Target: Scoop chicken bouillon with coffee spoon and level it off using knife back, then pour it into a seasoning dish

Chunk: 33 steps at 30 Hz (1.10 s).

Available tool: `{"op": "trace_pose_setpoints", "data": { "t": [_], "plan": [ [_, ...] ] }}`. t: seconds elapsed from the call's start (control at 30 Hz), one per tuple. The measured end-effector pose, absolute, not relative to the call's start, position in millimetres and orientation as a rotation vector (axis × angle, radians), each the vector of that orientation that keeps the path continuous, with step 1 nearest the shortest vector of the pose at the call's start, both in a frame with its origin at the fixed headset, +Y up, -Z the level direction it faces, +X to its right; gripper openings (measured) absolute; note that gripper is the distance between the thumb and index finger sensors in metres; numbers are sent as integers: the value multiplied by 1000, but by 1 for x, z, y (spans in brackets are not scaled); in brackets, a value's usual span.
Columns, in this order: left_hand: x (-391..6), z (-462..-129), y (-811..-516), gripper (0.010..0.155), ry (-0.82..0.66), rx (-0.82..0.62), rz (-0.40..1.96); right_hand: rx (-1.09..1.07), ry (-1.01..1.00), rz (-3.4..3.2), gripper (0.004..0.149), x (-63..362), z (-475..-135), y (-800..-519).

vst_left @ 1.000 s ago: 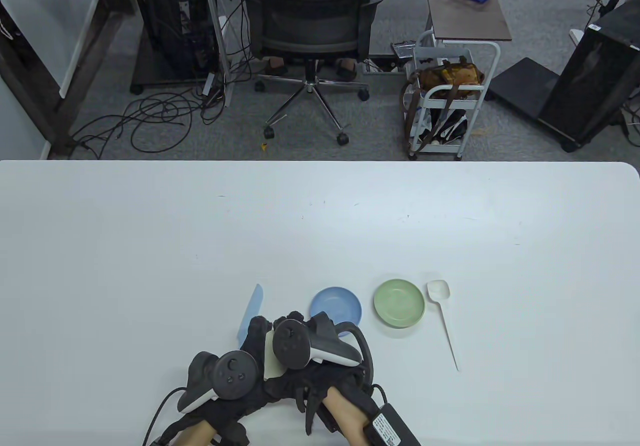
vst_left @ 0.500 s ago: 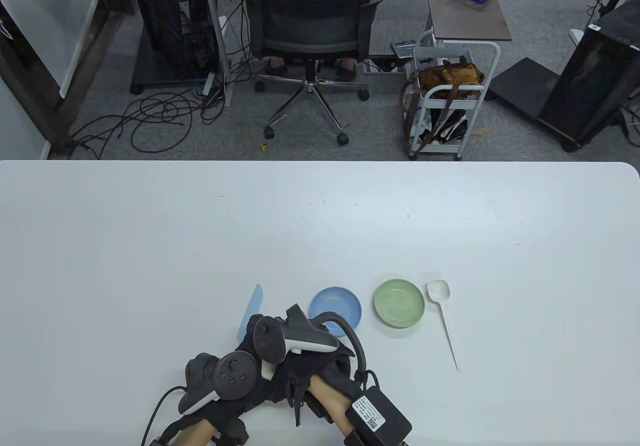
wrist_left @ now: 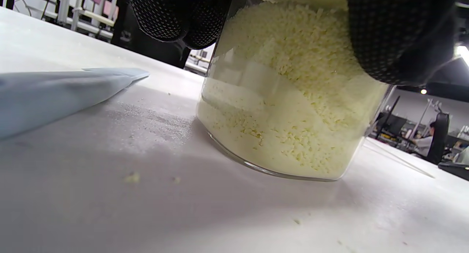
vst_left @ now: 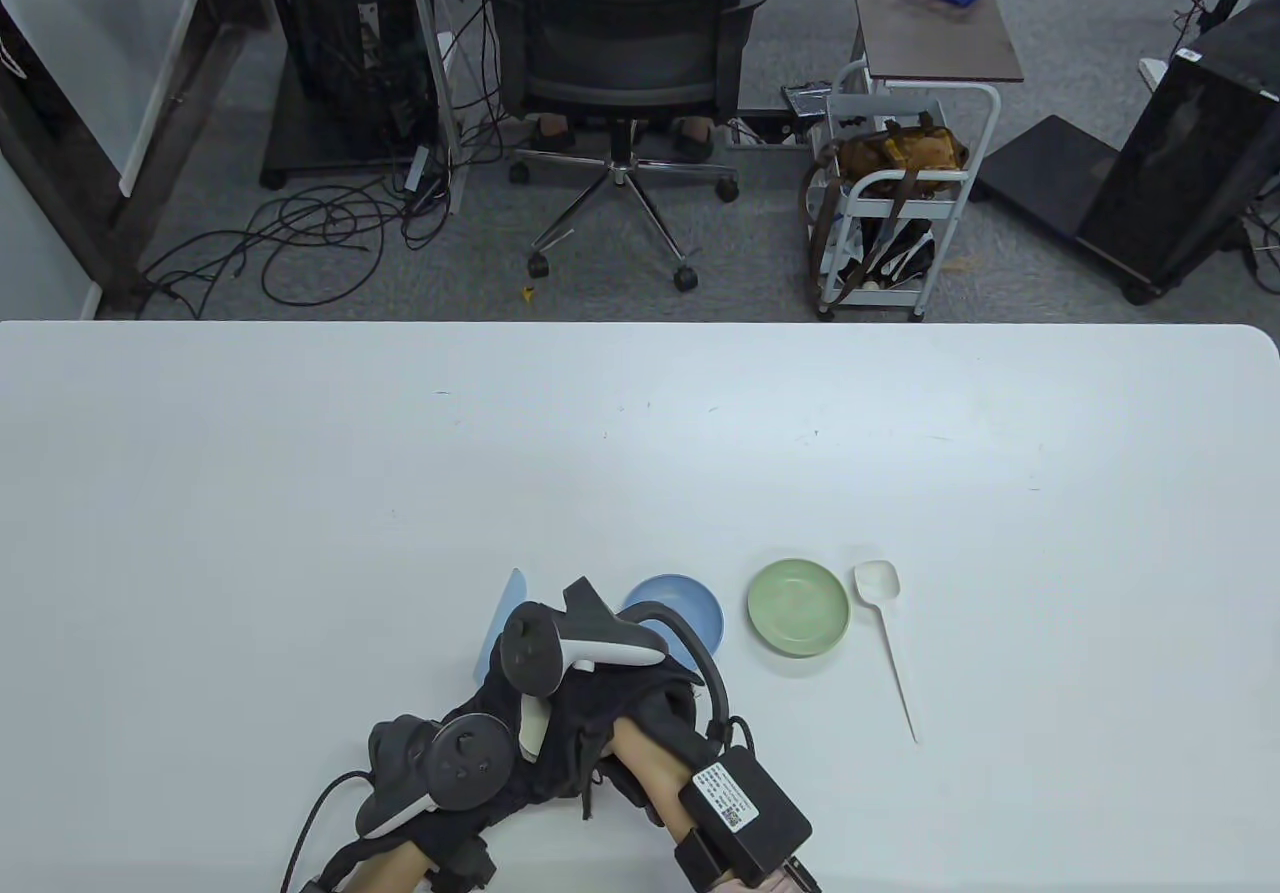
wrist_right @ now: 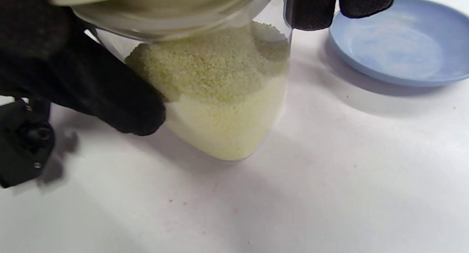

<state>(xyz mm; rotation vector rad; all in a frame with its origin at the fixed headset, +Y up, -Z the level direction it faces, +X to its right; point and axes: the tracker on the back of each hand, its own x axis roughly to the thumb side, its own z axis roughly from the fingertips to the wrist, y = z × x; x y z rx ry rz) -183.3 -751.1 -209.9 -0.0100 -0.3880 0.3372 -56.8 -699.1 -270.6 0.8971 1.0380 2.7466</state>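
Lid-removal step: left hand [vst_left: 440,763] grips bouillon jar [wrist_left: 289,99], right hand [vst_left: 600,703] clamps its lid [wrist_right: 161,7]; next, grab the spoon [vst_left: 885,623] at 3 o'clock

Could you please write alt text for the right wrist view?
A clear glass jar of pale yellow granules stands on the white table, held by black-gloved fingers around its side and near its pale lid. An empty round blue dish sits behind it to the right.

The white table [vst_left: 300,493] carries a bouillon jar [wrist_left: 289,99], blue knife [vst_left: 505,613], blue dish [vst_left: 700,608], green dish [vst_left: 798,606] and, far right, white spoon [vst_left: 880,593].
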Motion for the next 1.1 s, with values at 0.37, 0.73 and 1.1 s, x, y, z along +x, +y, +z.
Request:
{"op": "trace_pose_setpoints", "data": {
  "t": [0.37,0.73,1.1],
  "plan": [
    [-185,-211,-754,136,-386,-53,382,923,1038,2390,112,-33,-285,-701],
    [-185,-211,-754,135,-386,-62,370,756,668,2465,110,55,-271,-670],
    [-184,-211,-754,134,-388,-62,366,679,763,2730,110,99,-231,-748]
  ]
}}
